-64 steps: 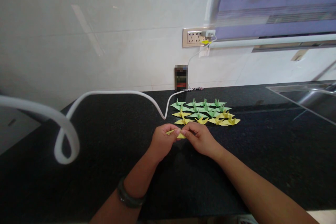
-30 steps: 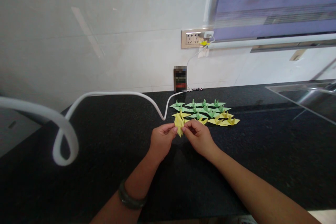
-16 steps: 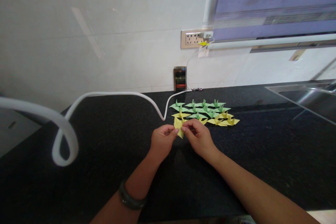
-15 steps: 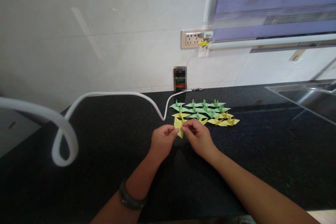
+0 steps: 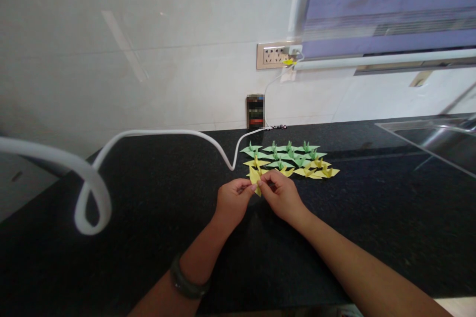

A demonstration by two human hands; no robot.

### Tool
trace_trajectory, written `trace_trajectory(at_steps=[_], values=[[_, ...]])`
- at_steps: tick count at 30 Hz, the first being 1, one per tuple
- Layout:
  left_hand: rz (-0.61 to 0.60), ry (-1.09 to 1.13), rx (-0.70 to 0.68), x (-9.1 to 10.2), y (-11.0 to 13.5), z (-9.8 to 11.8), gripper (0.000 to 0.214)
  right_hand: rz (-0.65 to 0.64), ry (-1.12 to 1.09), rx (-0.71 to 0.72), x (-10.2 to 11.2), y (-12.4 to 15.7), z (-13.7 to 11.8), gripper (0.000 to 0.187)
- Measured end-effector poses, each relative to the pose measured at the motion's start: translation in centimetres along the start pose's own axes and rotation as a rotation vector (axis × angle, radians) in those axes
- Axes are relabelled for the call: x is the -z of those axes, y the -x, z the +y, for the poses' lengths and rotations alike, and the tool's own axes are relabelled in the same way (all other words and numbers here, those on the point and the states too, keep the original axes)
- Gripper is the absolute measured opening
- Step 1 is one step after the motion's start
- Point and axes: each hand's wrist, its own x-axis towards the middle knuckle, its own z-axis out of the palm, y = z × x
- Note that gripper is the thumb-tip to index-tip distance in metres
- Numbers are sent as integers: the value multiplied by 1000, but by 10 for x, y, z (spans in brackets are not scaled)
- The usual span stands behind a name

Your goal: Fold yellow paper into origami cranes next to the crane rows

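Observation:
Between my two hands is a piece of folded yellow origami paper [image 5: 255,176], held up over the dark countertop [image 5: 167,178]. My left hand [image 5: 235,201] pinches its lower left side between thumb and fingers. From the other side, my right hand [image 5: 281,194] grips the paper's right edge, with both thumbs close together. Just behind the hands stand several green paper cranes [image 5: 291,152] in rows. Several yellow paper cranes [image 5: 308,172] sit in front of and beside the green ones, some partly hidden by my right hand.
A thick white cable-like stand [image 5: 163,132] loops across the left side. A phone-like device with a blurred screen [image 5: 255,111] leans on the wall, below a socket panel [image 5: 273,55] with a plugged-in charger [image 5: 294,49]. At the right is a metal sink [image 5: 439,138].
My left hand has shifted slightly right, and the yellow paper has turned a little and moved right with it. My right hand stays nearly in place. The cranes have not moved.

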Motion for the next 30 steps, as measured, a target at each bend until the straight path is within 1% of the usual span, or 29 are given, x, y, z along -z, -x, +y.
trace_trajectory(at_steps=[3,6,12,15,19,24,30], values=[[-35,-39,-16,-1,1,-2,24,33,53,-1,-1,1,2,7],[-28,-76,-16,-2,0,-4,21,59,91,49,-1,2,3,8],[13,-191,-38,-2,1,-7,23,14,122,209,0,3,1,12],[23,-279,-80,-1,2,-5,24,16,156,253,-1,3,1,13],[-11,-351,-149,1,3,-2,23,26,188,264,-3,3,3,14],[2,-438,-203,3,4,1,21,2,181,286,-1,3,3,16],[-18,-591,-275,5,4,7,23,-26,169,278,0,3,3,16]])
